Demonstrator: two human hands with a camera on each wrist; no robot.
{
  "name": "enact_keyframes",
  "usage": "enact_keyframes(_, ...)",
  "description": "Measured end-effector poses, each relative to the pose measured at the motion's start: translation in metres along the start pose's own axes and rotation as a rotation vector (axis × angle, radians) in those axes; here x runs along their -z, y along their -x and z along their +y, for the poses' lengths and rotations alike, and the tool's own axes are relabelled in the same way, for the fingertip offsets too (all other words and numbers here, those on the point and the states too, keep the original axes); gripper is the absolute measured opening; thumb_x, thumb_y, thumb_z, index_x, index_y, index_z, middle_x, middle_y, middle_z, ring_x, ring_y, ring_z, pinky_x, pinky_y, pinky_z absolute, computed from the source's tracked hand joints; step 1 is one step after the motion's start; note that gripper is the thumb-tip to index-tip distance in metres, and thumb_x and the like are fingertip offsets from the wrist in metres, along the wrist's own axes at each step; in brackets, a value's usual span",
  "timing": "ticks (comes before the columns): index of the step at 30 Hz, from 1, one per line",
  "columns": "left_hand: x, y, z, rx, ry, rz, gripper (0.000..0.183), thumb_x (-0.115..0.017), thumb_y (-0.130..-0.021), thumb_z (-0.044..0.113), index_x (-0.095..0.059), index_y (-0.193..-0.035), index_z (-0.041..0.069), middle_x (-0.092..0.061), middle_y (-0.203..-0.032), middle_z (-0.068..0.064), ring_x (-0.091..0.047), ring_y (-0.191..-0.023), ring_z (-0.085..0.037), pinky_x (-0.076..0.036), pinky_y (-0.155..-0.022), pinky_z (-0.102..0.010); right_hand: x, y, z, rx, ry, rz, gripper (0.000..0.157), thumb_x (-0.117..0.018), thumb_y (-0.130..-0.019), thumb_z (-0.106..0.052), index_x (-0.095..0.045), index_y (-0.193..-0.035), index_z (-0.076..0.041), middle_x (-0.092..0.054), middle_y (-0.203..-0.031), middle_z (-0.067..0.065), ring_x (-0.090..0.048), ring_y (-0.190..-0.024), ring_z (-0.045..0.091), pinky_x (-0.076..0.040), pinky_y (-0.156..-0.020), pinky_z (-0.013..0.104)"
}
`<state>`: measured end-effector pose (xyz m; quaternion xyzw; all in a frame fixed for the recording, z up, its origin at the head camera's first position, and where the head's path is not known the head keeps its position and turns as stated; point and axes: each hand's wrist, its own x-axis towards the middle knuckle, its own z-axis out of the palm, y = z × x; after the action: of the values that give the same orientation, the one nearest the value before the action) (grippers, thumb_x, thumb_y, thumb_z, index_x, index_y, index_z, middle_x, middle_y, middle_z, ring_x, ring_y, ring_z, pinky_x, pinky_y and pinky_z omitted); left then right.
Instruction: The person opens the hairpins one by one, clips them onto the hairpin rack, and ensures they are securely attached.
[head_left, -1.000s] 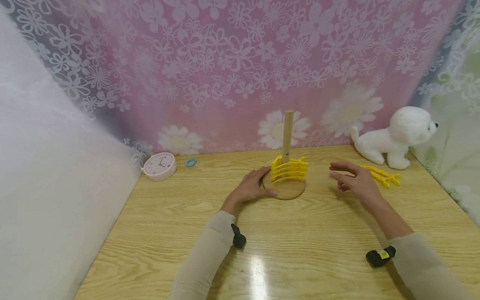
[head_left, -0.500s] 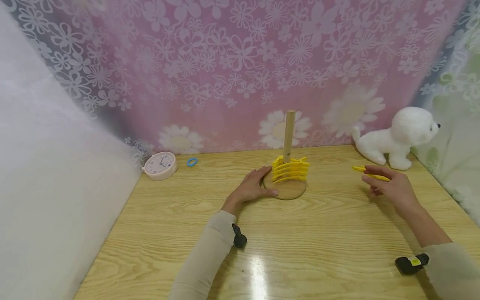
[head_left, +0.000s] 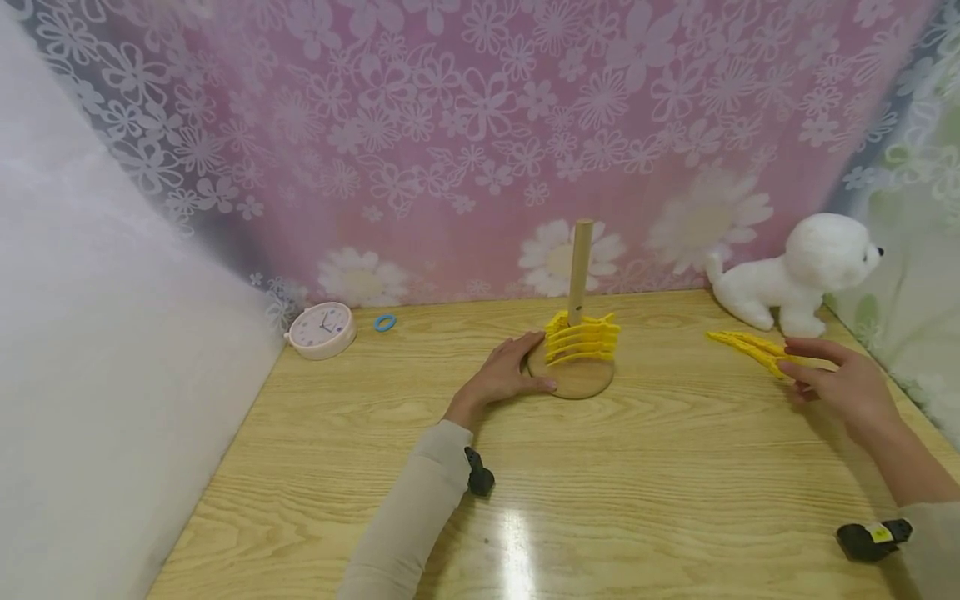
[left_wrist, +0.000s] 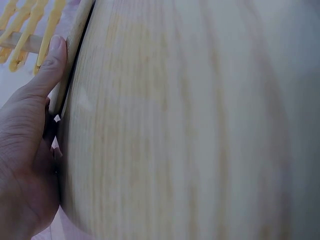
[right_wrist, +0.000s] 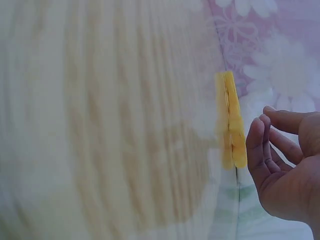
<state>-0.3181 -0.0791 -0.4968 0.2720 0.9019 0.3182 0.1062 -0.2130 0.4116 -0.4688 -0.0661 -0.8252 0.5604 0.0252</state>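
A round wooden base (head_left: 581, 385) bears an upright wooden post (head_left: 581, 271). Several yellow plastic frames (head_left: 581, 342) with thin curved sides are stacked around the post's foot. My left hand (head_left: 501, 375) grips the base's left edge, thumb on top. In the left wrist view the thumb of my left hand (left_wrist: 30, 135) lies along the rim, other fingers mostly hidden. On the right a loose yellow frame (head_left: 742, 346) lies on the table. My right hand (head_left: 847, 387) reaches its near right end, fingers bent. The right wrist view shows the loose frame (right_wrist: 231, 120) just beside its fingertips.
A white plush dog (head_left: 795, 271) sits at the back right, close behind the loose frame. At the back left of the wooden table (head_left: 600, 483) are a pink clock (head_left: 322, 331) and a small blue ring (head_left: 385, 322). A flowered curtain (head_left: 480, 150) borders the back.
My right hand has moved right, passing in front of the loose yellow frame to its right end. The left hand, base and stacked frames keep their places.
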Motion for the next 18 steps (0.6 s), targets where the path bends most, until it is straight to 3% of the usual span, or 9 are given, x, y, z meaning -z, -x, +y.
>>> enact_keyframes(4, -0.0001, -0.0004, -0.0004, -0.002, 0.005, 0.001, 0.101, -0.077, -0.088, 0.059, -0.021, -0.168, 0.031, -0.022, -0.173, 0.004, -0.008, -0.161, -0.025, -0.005, -0.131, -0.045, 0.005, 0.0003, -0.0008, 0.003, 0.034, -0.01, 0.023, -0.071, -0.101, -0.023, -0.064, -0.111, -0.042, -0.067, -0.093, -0.029, -0.071, -0.065, 0.016, -0.062, -0.056, 0.033)
enact_keyframes(9, -0.0001, -0.0007, -0.0019, 0.007, 0.011, 0.0, 0.102, -0.077, -0.088, 0.06, -0.021, -0.168, 0.032, -0.021, -0.173, 0.005, -0.008, -0.161, -0.026, -0.005, -0.131, -0.046, 0.0072, -0.0016, -0.0017, 0.033, 0.091, -0.014, 0.022, -0.07, -0.102, -0.023, -0.062, -0.117, -0.037, -0.065, -0.095, -0.03, -0.07, -0.064, 0.019, -0.062, -0.056, 0.035)
enact_keyframes(12, 0.0002, -0.0005, -0.0015, 0.001, 0.017, -0.001, 0.102, -0.078, -0.088, 0.06, -0.021, -0.168, 0.032, -0.022, -0.173, 0.004, -0.008, -0.161, -0.026, -0.005, -0.131, -0.046, 0.0079, -0.0029, -0.0015, 0.023, 0.118, -0.017, 0.02, -0.07, -0.102, -0.024, -0.063, -0.117, -0.034, -0.07, -0.089, -0.021, -0.07, -0.063, 0.021, -0.062, -0.056, 0.037)
enact_keyframes(15, 0.0002, -0.0002, -0.0006, -0.005, 0.017, -0.001, 0.101, -0.077, -0.088, 0.059, -0.021, -0.168, 0.032, -0.022, -0.173, 0.003, -0.008, -0.161, -0.026, -0.004, -0.131, -0.045, 0.0073, -0.0053, -0.0007, 0.025, 0.172, -0.04, 0.022, -0.07, -0.102, -0.025, -0.064, -0.123, -0.021, -0.074, -0.083, -0.006, -0.067, -0.063, 0.019, -0.06, -0.055, 0.036)
enact_keyframes(18, 0.0, 0.0002, -0.0004, -0.002, 0.014, 0.002, 0.101, -0.077, -0.088, 0.059, -0.022, -0.168, 0.031, -0.022, -0.173, 0.002, -0.008, -0.161, -0.026, -0.004, -0.131, -0.045, 0.0055, -0.0087, 0.0012, 0.04, 0.26, -0.05, 0.04, -0.07, -0.103, -0.028, -0.061, -0.132, -0.002, -0.074, -0.081, 0.002, -0.062, -0.063, 0.016, -0.055, -0.053, 0.033)
